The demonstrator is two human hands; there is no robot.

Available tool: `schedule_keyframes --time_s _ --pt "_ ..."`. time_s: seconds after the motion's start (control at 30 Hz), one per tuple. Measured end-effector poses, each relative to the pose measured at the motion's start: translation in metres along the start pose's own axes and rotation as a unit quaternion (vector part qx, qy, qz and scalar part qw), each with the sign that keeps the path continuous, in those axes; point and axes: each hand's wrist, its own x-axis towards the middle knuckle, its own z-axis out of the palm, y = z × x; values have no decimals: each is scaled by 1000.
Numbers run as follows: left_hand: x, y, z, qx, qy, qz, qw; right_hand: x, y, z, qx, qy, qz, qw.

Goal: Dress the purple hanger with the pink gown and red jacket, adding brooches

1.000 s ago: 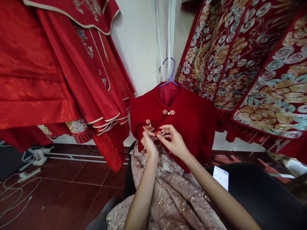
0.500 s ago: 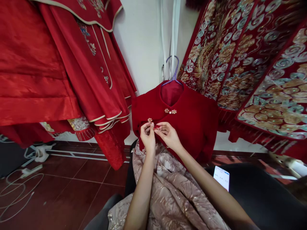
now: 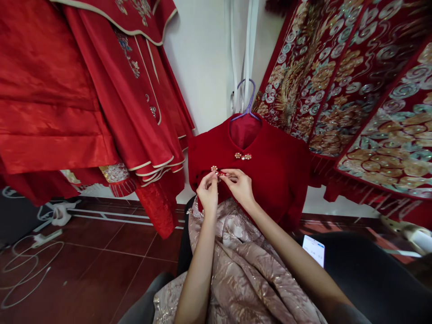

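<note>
A dark red velvet top (image 3: 270,166) hangs on a purple hanger (image 3: 248,101) against the white wall. It has a pearl clasp (image 3: 243,156) below the collar and a second jewelled clasp (image 3: 216,170) lower left. My left hand (image 3: 207,195) and my right hand (image 3: 240,186) meet at this lower clasp, both pinching it with their fingertips. The fan-shaped ornament under the clasp is hidden behind my left fingers. A beige brocade garment (image 3: 243,270) lies under my forearms.
Red satin robes (image 3: 84,99) hang at the left. Heavily embroidered red and gold garments (image 3: 354,90) hang at the right. A phone (image 3: 313,249) with a lit screen lies on a black seat. White cables (image 3: 27,265) trail over the dark red floor tiles.
Both hands have risen slightly and closed in on the lower clasp. My left fingers now cover the fan-shaped ornament that showed a second ago. The view has shifted a little.
</note>
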Motion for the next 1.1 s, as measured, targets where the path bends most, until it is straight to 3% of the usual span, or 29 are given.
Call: schedule_keyframes --time_s 0.43,0.73,0.93,1.1 --pt "11 5 -10 183 -80 111 974 4 -5 -3 -33 9 -38 999" --pt "29 8 -17 208 -142 73 965 10 2 -1 -38 4 -55 998" --pt "-6 -8 -24 176 -105 56 977 -11 4 -23 -61 -73 -17 995" --pt "-51 -26 -30 266 -123 38 955 -49 26 -47 -118 -132 65 982"
